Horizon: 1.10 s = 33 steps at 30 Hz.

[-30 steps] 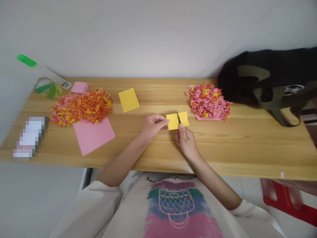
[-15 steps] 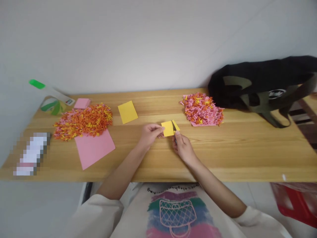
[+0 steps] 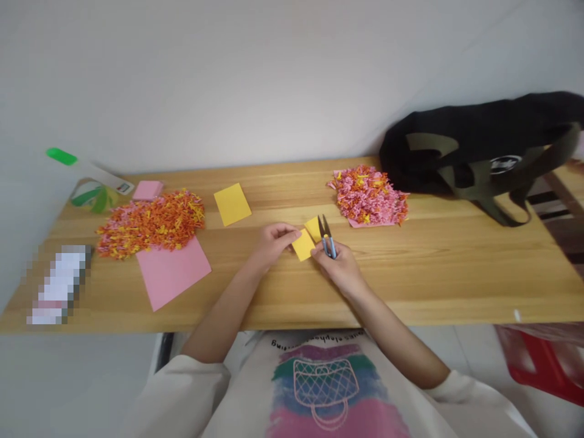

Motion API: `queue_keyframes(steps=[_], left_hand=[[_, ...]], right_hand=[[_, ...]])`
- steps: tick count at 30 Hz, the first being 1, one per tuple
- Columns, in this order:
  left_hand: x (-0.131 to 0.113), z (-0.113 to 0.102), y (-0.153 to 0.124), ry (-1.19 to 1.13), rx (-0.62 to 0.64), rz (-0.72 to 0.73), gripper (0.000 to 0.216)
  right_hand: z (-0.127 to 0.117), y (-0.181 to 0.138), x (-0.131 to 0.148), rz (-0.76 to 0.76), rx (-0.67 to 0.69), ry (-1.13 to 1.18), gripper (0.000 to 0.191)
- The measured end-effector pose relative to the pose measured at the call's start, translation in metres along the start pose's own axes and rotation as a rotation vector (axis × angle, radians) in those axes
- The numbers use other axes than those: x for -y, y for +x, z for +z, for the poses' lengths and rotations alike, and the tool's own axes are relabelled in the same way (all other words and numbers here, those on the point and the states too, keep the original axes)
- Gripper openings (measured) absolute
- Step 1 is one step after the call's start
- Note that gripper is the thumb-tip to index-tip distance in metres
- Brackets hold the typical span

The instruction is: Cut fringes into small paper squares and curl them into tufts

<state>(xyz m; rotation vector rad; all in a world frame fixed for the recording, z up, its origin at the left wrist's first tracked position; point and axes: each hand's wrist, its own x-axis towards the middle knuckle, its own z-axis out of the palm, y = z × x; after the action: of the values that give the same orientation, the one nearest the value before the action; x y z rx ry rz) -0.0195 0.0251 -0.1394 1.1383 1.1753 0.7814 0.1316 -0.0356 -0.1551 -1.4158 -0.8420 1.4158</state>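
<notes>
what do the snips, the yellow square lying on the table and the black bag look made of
Snips: probably metal blades, dark and smooth; blue handles, perhaps plastic-coated.
Yellow square: likely paper or thin card, matt, with flat, straight edges.
Black bag: apparently fabric, dull, judging by its slumped, creased shape.

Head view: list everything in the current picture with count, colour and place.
Small yellow paper pieces: two, yellow, between the hands
Blue-handled snips: one, blue and dark, right hand
Yellow paper square: one, yellow, table middle-left
Shaggy fringed heaps: two, orange-pink-yellow, table left and right
Flat pink sheets: two, pink, partly under heaps
Small pink block: one, pink, behind left heap
White strip: one, green-ended, table's far-left corner
Blurred rectangular object: one, whitish, left end
Fabric bag: one, black-olive, far right
Wooden table: one, light brown, beneath
Left hand: one, bare, pinching yellow paper
Right hand: one, bare, holding snips
</notes>
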Motion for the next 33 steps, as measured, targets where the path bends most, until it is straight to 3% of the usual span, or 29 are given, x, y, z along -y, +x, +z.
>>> queue_keyframes(steps=[4,9,12,17,21,33], left_hand=[[-0.009,-0.015,-0.001,0.089,0.151,-0.032,0.016],[-0.016,-0.021,-0.007,0.142,0.284,-0.045,0.016],[-0.014,-0.018,-0.005,0.111,0.224,-0.005,0.019],[-0.006,-0.017,0.002,-0.016,-0.037,0.081,0.022],[-0.002,-0.018,0.005,-0.098,-0.175,0.094,0.022],[-0.005,0.002,-0.007,-0.136,-0.104,0.043,0.021]], right_hand=[[-0.005,0.0,0.006,0.023,0.046,-0.004,0.02],[-0.012,0.005,0.007,0.017,0.0,0.047,0.029],[-0.013,0.007,0.007,0.004,-0.041,0.079,0.041],[-0.005,0.0,0.004,-0.003,-0.007,0.074,0.062],[0.0,-0.006,-0.003,-0.019,0.052,0.002,0.06],[0.0,-0.005,-0.007,-0.05,0.063,-0.149,0.056]])
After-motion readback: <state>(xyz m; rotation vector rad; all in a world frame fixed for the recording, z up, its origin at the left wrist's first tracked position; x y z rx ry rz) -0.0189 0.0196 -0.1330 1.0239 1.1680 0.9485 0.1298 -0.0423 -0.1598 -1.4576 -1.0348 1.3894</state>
